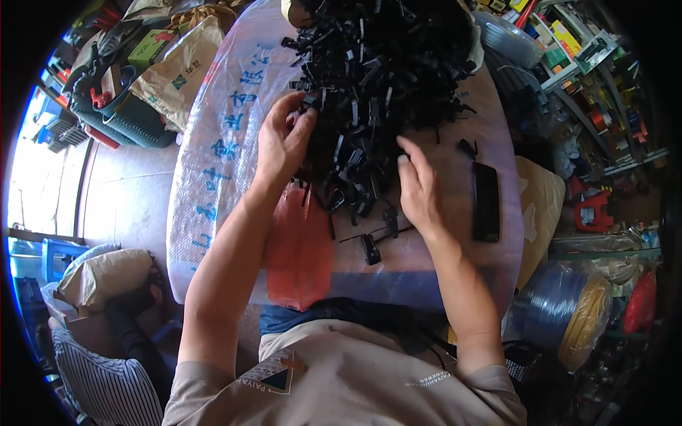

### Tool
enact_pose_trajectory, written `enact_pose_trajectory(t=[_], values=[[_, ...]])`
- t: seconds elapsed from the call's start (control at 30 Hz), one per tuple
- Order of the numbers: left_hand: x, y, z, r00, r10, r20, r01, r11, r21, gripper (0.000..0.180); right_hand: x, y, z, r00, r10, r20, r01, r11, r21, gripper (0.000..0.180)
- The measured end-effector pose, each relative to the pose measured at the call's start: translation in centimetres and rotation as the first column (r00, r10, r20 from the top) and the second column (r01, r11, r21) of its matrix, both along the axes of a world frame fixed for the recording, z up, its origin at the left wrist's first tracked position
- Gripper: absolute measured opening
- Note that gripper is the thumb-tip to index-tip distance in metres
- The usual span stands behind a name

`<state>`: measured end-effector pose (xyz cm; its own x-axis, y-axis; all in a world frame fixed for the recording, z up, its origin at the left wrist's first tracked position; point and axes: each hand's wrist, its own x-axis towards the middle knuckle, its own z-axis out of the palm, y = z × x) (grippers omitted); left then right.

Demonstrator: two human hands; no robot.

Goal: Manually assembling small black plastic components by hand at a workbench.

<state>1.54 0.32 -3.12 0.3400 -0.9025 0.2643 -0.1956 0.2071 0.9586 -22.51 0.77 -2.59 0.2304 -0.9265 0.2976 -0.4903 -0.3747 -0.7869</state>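
A large heap of small black plastic parts point(355, 92), many with shiny metal-like strips, covers the far middle of the table. My left hand point(283, 138) is at the heap's left edge, fingers curled and thumb bent in. Between its fingertips is a small black part point(310, 104), partly hidden. By the heap's near right edge, my right hand point(420, 186) has its fingers stretched forward, with nothing visible in them. Two loose black parts, one a clip-like piece point(370, 250), lie between my forearms, close to a red plastic bag point(298, 248).
A white woven sheet with blue writing point(213, 170) covers the table. A black phone-like slab point(486, 202) lies right of my right hand. Shelves of goods point(604, 92) and a wrapped spool point(558, 312) stand at right; sacks point(181, 74) and a seated person's striped clothing point(106, 380) are at left.
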Motion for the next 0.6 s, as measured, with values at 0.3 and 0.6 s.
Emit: enact_pose_trajectory(t=[0.3,0.6], values=[[5.1,1.8,2.6,0.985,0.166,-0.047,-0.172,0.969,-0.175,0.034,-1.3,3.4,7.5,0.961,0.209,-0.179,-0.221,0.974,-0.052,0.012],[1.1,6.1,5.1,0.973,-0.135,-0.185,0.102,0.978,-0.18,0.023,0.5,8.0,2.0,0.881,0.254,-0.399,-0.324,0.939,-0.117,0.018]])
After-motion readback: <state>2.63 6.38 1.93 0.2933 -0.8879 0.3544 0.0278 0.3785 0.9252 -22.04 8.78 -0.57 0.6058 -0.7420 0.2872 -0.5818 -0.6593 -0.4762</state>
